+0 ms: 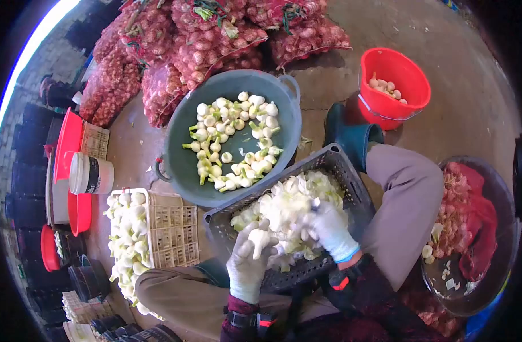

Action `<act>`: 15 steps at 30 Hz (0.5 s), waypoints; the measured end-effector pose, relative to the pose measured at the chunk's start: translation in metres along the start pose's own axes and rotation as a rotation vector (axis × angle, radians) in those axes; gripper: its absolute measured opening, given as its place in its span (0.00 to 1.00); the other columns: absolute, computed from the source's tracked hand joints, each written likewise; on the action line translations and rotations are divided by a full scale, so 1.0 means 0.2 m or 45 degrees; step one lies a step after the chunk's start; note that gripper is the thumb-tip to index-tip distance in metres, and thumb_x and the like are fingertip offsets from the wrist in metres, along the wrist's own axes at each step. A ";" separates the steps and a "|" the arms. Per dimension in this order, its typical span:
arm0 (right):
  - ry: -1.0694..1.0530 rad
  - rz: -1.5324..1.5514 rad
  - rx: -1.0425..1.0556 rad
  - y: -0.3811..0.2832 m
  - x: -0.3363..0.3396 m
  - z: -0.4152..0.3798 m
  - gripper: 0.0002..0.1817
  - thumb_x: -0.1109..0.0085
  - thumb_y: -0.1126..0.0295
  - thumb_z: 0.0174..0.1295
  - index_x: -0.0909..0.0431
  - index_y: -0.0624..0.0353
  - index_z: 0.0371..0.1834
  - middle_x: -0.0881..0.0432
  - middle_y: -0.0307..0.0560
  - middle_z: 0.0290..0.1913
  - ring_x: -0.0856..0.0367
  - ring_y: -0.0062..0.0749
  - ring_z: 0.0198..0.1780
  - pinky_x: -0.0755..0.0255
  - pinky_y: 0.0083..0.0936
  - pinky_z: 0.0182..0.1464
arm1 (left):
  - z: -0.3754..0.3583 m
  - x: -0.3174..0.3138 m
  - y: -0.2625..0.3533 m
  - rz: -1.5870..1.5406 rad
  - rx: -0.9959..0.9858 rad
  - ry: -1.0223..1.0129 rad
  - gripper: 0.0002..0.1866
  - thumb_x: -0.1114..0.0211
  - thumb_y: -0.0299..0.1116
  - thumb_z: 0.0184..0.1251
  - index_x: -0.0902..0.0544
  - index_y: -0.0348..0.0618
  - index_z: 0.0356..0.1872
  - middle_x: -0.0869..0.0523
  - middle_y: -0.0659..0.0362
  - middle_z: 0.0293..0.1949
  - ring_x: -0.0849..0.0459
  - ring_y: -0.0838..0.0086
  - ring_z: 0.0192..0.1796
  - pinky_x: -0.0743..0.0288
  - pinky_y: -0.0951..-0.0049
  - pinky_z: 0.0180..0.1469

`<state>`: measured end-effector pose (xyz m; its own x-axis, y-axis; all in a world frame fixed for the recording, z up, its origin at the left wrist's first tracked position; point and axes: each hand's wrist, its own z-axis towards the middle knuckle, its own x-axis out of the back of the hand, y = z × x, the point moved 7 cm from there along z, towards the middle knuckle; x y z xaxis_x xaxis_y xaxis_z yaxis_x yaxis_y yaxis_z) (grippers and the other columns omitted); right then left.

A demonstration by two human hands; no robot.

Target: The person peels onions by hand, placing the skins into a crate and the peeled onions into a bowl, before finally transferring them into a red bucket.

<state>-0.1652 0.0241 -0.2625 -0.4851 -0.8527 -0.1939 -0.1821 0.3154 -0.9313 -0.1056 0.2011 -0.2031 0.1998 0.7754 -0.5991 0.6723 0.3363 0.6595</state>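
My left hand (248,259), in a pale glove, is closed around a peeled white garlic bulb (260,241). My right hand (330,231), gloved too, is a little to the right with its fingers curled together. A small dark bit shows at those fingertips, too blurred to name. Both hands are over a black crate (357,200) between my legs, which holds a heap of white and pale green garlic peelings (281,202). Beyond the crate, a large grey-green tub (184,122) contains many peeled garlic bulbs (218,122) with short green stems.
Left of my knee, a cream basket (172,225) is beside piled white bulbs (127,228). Red mesh sacks (198,45) fill the back. A red bucket (392,108) with some bulbs stands back right. A dark basin (443,293) at right holds unpeeled garlic (450,214) and red netting (482,228).
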 end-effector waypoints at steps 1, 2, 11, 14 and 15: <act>-0.130 -0.653 0.317 -0.06 -0.04 -0.01 0.14 0.39 0.63 0.59 0.21 0.60 0.43 0.17 0.54 0.30 0.18 0.45 0.28 0.27 0.34 0.30 | 0.00 0.00 0.00 -0.110 0.002 0.055 0.27 0.37 0.39 0.65 0.30 0.37 0.62 0.25 0.46 0.61 0.19 0.60 0.48 0.21 0.63 0.48; -0.045 -1.279 0.039 -0.12 -0.03 -0.06 0.18 0.40 0.66 0.60 0.22 0.61 0.51 0.16 0.53 0.35 0.16 0.41 0.39 0.25 0.37 0.41 | 0.02 0.03 0.00 -0.083 -0.088 0.011 0.24 0.37 0.40 0.66 0.27 0.37 0.58 0.22 0.49 0.57 0.18 0.61 0.48 0.22 0.60 0.51; 0.350 0.307 -0.355 0.01 0.01 -0.06 0.11 0.42 0.66 0.66 0.19 0.63 0.41 0.16 0.41 0.33 0.22 0.22 0.31 0.26 0.25 0.36 | 0.38 -0.13 -0.11 0.109 0.093 0.197 0.15 0.42 0.42 0.73 0.24 0.41 0.47 0.19 0.56 0.39 0.20 0.70 0.41 0.22 0.71 0.43; 0.480 0.279 -0.151 0.08 0.08 -0.01 0.11 0.43 0.66 0.67 0.18 0.62 0.41 0.17 0.41 0.32 0.23 0.19 0.29 0.28 0.20 0.31 | 0.72 -0.67 -0.11 0.109 0.129 -0.182 0.14 0.48 0.38 0.75 0.24 0.36 0.47 0.19 0.54 0.45 0.20 0.64 0.50 0.28 0.57 0.61; 0.468 0.360 -0.249 0.09 0.05 -0.03 0.12 0.44 0.65 0.67 0.18 0.63 0.42 0.18 0.42 0.34 0.22 0.19 0.33 0.28 0.18 0.34 | 0.83 -0.89 -0.15 0.038 0.138 -0.561 0.21 0.54 0.42 0.78 0.31 0.36 0.61 0.24 0.50 0.55 0.26 0.58 0.61 0.34 0.55 0.68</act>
<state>-0.1780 0.0233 -0.2788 -0.8011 -0.5311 -0.2761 -0.1400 0.6148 -0.7762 -0.0439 -0.0357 -0.1914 0.4886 0.4746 -0.7321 0.7276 0.2415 0.6421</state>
